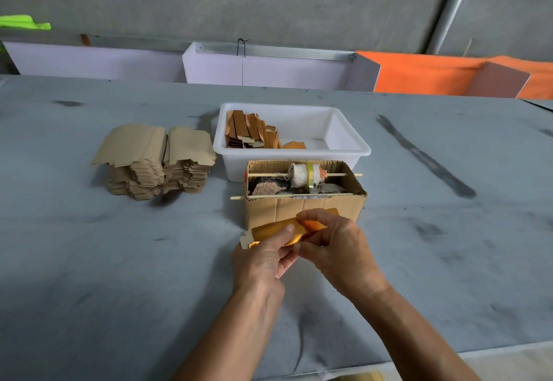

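- Gold card blank (267, 230) is held just above the grey table (119, 261), close in front of the cardboard box (269, 210).
- Its left part is pinched by the left hand (260, 261), thumb on top; its right end is gripped by the curled fingers of the right hand (332, 246).
- It is judged light and thin, stiff across its panels, easily creased; the foil face may be slippery.
- Hold is best taken at the edges beside the fold lines, so that no panel is dented.
- Flat blanks (149, 165) are stacked to the left; folded pieces lie in the white tub (362, 150).
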Demonstrator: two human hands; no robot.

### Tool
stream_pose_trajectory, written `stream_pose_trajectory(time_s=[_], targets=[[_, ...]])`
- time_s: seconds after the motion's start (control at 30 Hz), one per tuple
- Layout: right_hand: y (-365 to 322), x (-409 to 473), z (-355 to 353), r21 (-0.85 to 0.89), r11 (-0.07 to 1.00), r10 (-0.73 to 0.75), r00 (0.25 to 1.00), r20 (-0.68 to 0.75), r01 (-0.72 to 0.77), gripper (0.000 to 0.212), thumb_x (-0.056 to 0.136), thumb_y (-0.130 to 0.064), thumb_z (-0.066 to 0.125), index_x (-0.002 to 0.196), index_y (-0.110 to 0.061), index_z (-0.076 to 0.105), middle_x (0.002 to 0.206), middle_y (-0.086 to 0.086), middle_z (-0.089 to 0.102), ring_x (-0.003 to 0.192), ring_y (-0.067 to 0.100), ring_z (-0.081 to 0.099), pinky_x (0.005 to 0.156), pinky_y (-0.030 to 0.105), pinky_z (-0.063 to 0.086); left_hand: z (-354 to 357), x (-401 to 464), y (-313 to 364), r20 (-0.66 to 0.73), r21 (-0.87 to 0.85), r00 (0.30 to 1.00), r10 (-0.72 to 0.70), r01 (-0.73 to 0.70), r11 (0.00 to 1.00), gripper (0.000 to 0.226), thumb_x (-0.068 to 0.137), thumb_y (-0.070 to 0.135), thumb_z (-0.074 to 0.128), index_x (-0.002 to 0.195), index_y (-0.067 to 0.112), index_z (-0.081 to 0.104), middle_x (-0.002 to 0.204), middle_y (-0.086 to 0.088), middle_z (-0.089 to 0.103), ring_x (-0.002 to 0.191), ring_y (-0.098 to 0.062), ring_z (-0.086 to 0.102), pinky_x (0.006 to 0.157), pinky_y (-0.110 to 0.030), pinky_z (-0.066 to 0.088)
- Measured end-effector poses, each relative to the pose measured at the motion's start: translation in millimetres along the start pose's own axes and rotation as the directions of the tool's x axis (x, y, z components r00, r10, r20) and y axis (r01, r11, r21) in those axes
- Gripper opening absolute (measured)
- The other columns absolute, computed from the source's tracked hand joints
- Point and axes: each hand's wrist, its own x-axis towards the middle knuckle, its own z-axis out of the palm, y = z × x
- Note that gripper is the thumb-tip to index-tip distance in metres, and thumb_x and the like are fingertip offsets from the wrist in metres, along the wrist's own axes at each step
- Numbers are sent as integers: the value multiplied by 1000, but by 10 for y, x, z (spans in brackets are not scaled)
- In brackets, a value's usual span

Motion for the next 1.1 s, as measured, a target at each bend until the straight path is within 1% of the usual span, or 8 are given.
stream_pose_trajectory(time_s=[0.1,0.2,0.3,0.43,0.7,0.77,0.97,1.1], targets=[[1,-35,11,-4,1000,-18,999,-47,18,61,77,-11,76,130,-28,50,72,-6,70,65,0,64,61,11,48,15,23,1,-52,-12,999,18,-19,1000,55,72,-4,73,123,-2,52,107,-21,66,69,-23,67,44,-23,52],[-30,-134,72,-85,991,-118,976,-184,104,74,76,-10,77,139,-27,42,74,-7,72,70,10,68,70,29,54,41,31,-6,-81,-20,997,1,-3,1000,53,72,1,75,121,1,54,99,-14,67,66,-17,65,50,-24,49],[-51,-216,147,-231,957,-241,920,-310,173,77,70,-7,82,138,-16,46,74,-7,72,59,16,67,58,37,56,39,42,-19,-99,-2,995,-15,15,1000,47,70,8,78,112,6,57,88,-7,67,68,-14,62,58,-25,42],[-56,-251,199,-297,935,-304,874,-380,196,76,62,-4,86,131,-5,54,70,-11,70,42,12,58,42,31,50,29,52,-19,-91,15,995,-35,37,999,33,72,10,77,98,9,56,86,-6,66,71,-13,61,60,-26,40],[32,-268,268,27,998,-38,886,-462,57,76,69,-19,84,135,-21,46,72,-25,61,49,5,55,53,25,50,41,8,-33,-65,14,998,3,-3,1000,61,68,12,79,124,6,55,107,-9,68,73,-12,63,59,-25,40],[57,-262,262,109,993,9,888,-459,46,79,66,-22,85,134,-25,45,72,-24,61,57,3,57,52,15,45,45,3,-27,-57,20,998,6,-5,1000,60,68,12,78,123,7,55,108,-9,67,74,-11,62,60,-25,40],[75,-257,214,279,951,0,906,-423,130,83,60,-30,82,133,-26,43,67,-16,65,50,6,49,52,11,40,18,-9,-1,-18,44,1000,-12,12,999,36,72,9,74,104,12,59,83,-3,68,64,-10,60,60,-27,38],[84,-275,217,334,933,16,914,-404,132,85,62,-22,85,135,-29,41,64,-14,66,54,14,52,56,11,42,12,-26,-8,-23,50,1000,-14,15,999,37,71,10,75,104,14,59,86,-3,69,65,-10,60,61,-27,38]])
